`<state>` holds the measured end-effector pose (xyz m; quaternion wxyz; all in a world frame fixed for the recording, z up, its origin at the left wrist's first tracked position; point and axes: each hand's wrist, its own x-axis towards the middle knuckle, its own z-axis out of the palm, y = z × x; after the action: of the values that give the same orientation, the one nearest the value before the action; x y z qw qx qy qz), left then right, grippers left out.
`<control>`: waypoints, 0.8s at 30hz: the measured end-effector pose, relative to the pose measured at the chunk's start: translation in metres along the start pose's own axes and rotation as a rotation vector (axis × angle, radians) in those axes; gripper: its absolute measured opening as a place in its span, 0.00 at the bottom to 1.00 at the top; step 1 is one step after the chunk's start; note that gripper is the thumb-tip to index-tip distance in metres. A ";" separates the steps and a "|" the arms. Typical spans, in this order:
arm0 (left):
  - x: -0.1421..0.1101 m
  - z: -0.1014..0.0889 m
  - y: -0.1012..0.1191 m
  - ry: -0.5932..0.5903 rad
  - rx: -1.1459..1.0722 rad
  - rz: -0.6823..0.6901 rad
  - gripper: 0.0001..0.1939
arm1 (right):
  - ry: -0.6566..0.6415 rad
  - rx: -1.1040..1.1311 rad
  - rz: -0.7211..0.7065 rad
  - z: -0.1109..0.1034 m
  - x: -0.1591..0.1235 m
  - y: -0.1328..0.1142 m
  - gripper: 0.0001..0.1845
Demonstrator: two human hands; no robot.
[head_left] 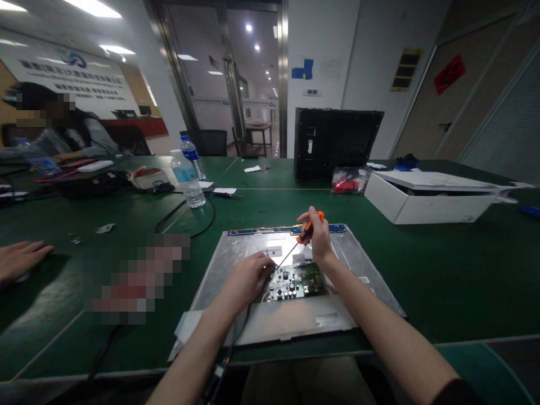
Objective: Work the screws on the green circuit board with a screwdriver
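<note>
My right hand (319, 239) is closed round the orange and black handle of a screwdriver (306, 232). Its thin shaft slants down to the left, and the tip meets the upper left corner of a green circuit board (297, 281). Beside that tip is my left hand (254, 275), fingers drawn together at the board's edge; whatever they may pinch is hidden. The board sits on a flat silver metal panel (358, 256), which has a narrow blue circuit strip (261, 230) along its far edge. A pale cover strip (291, 323) crosses the panel's near side.
Two water bottles (188, 183) stand at the back left, near a black cable. A black monitor housing (337, 143) stands upright behind the panel, with a white box (426, 199) to the right. Another person's hand (23, 259) rests at the left; a person sits further back.
</note>
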<state>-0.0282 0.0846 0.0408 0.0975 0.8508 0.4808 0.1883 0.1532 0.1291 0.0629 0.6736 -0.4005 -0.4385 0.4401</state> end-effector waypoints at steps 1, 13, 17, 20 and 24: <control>0.000 0.000 0.000 0.000 0.001 -0.002 0.12 | 0.000 -0.002 0.001 0.000 0.000 0.000 0.29; -0.005 -0.002 -0.003 -0.045 -0.011 0.039 0.15 | -0.042 -0.009 -0.021 -0.002 0.001 0.002 0.26; -0.004 -0.002 -0.003 -0.061 -0.007 0.037 0.16 | -0.063 -0.054 -0.040 -0.001 0.000 0.001 0.24; -0.003 -0.001 -0.001 -0.066 0.031 0.018 0.15 | -0.089 -0.067 -0.062 -0.001 0.000 0.000 0.24; -0.002 -0.002 0.001 -0.057 0.073 0.000 0.14 | -0.137 -0.069 -0.064 -0.001 0.001 0.000 0.24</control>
<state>-0.0292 0.0823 0.0425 0.0801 0.8588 0.4843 0.1465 0.1542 0.1299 0.0626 0.6414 -0.3781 -0.5113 0.4292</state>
